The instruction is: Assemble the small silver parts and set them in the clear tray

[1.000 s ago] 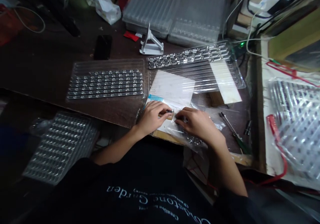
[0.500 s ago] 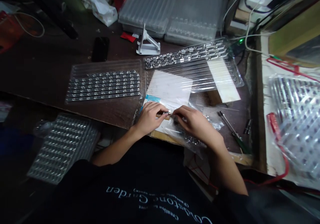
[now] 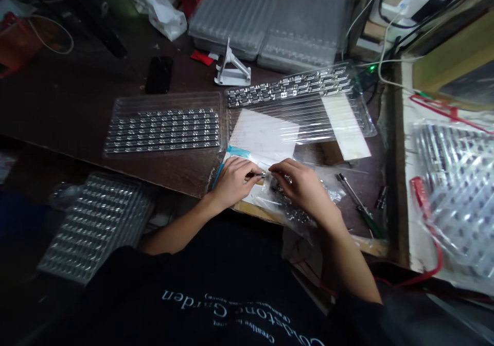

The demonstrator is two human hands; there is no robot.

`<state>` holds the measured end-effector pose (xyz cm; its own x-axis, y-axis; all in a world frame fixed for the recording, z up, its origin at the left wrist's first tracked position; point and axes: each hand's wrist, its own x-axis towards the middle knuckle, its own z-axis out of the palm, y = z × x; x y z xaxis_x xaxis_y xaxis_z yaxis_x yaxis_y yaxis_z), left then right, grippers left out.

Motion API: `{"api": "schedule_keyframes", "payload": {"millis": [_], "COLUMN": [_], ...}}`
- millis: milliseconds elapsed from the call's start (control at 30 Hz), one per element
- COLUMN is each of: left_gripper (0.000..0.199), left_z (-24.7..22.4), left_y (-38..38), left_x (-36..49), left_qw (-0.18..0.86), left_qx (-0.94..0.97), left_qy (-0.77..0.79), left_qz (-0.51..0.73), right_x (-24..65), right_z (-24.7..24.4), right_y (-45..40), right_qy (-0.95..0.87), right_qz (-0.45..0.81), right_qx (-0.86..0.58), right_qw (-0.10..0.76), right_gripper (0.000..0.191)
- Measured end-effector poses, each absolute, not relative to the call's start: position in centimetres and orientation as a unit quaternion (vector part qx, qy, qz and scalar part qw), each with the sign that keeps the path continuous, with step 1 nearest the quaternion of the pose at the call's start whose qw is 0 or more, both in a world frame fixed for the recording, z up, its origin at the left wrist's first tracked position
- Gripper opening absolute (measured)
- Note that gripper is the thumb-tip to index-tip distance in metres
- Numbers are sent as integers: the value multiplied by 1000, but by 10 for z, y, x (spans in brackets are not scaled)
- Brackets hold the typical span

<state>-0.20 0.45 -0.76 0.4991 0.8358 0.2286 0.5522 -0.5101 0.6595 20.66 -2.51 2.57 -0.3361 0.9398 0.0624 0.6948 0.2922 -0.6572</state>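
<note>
A small dark metal-tipped component (image 3: 259, 175), seemingly light and fragile and best taken by its ends, is pinched by the left hand (image 3: 233, 182), while the clear plastic bag (image 3: 328, 192) on the worktop (image 3: 77, 89) is touched by the curled right hand (image 3: 303, 187).

The left hand (image 3: 233, 182) pinches a small metal-legged component (image 3: 257, 174) below the white paper sheet (image 3: 264, 138); the right hand (image 3: 304, 186) rests on a clear plastic bag (image 3: 297, 215). A filled blister tray (image 3: 162, 130) lies left of the sheet, a green-handled screwdriver (image 3: 357, 202) right of it.

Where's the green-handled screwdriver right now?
In the head view, the green-handled screwdriver lies on the dark workbench, to the right of the person's right hand.
</note>
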Motion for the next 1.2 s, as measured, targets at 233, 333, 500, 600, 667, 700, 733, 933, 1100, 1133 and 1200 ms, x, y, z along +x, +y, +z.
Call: {"api": "schedule_keyframes", "payload": {"millis": [233, 333, 500, 600, 667, 700, 733, 933, 1100, 1133, 1200], "left_gripper": [5, 3, 26, 31, 32, 32, 32, 12, 9, 9, 10], "left_z": [-3, -1, 1, 3, 4, 5, 6, 25, 36, 33, 27], "left_y": [2, -1, -3, -3, -3, -2, 0, 54, 128, 139, 157], "left_x": [-5, -10, -21, -29, -35, -38, -42, -83, -98, -95, -87], "left_qw": [279, 294, 319, 323, 319, 316, 314, 219, 180, 189, 203], "left_qx": [814, 772, 728, 725, 725, 726, 727, 771, 761, 761, 769], "left_qy": [389, 413, 452, 460, 469, 471, 472, 479, 511, 512, 504], "left_qz": [330, 385, 404, 398, 391, 389, 387, 358, 357, 352, 336], "right_x": [201, 189, 173, 171, 172, 172, 172, 170, 170, 171, 175], "right_z": [21, 18, 16, 15, 14, 14, 13, 15, 16, 16, 16], "right_y": [-22, -21, -22, -24, -24, -24, -25, -27, -26, -26, -25], "right_qy": [-743, -751, -795, -810, -816, -819, -824, -866, -861, -856, -843], "right_qz": [229, 247, 269, 252, 254, 254, 247, 136, 163, 175, 186], "right_qx": [-590, -573, -509, -497, -486, -480, -476, -466, -467, -468, -472], "right_qw": [218, 215, 193, 182, 184, 184, 181, 121, 120, 134, 177], "right_gripper": [27, 26, 27, 28, 28, 27, 27, 32, 34, 33, 31]}}
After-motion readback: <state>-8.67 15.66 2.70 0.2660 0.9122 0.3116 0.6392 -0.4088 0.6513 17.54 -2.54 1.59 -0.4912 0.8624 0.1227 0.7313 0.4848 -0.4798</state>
